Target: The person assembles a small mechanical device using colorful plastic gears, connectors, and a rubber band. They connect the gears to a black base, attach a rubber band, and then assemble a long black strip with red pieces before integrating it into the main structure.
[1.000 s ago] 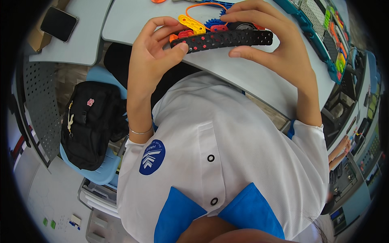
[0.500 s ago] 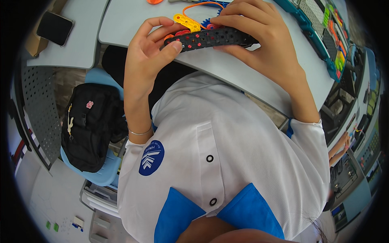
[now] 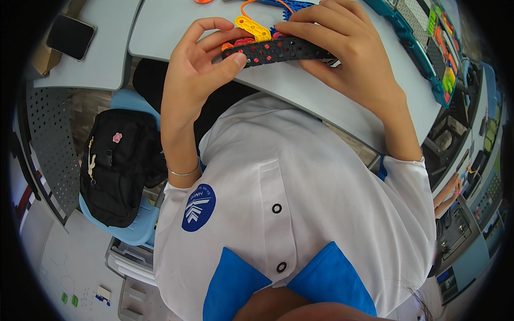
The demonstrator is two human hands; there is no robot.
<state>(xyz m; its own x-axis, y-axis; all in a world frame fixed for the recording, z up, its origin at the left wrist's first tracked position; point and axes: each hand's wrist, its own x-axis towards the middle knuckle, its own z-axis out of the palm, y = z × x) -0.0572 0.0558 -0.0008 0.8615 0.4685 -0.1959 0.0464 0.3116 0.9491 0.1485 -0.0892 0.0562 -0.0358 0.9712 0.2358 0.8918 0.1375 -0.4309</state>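
Note:
A black perforated building-kit beam [image 3: 286, 52] is held between my two hands over the near edge of the white table. My left hand [image 3: 195, 77] grips its left end, thumb on the near face and fingers behind. At the right end, my right hand [image 3: 353, 59] curls over the top, its thumb underneath. Red pegs dot the beam's near face. A yellow bent link [image 3: 252, 28] rises from its top, beside red and orange pieces. Behind it, an orange cord [image 3: 244, 5] arches near blue toothed parts [image 3: 299, 7], partly hidden by my right fingers.
An open teal case [image 3: 415, 51] with colourful pieces lies at the table's right. On the left, a phone [image 3: 71, 36] rests by a cardboard box [image 3: 45, 56]. A black backpack [image 3: 120, 166] sits on a blue chair [image 3: 140, 222]. Another person's hands [image 3: 451, 193] show far right.
The beam and yellow link have shifted slightly right and tilted a little. My left thumb has moved slightly right with them; both hands keep their hold.

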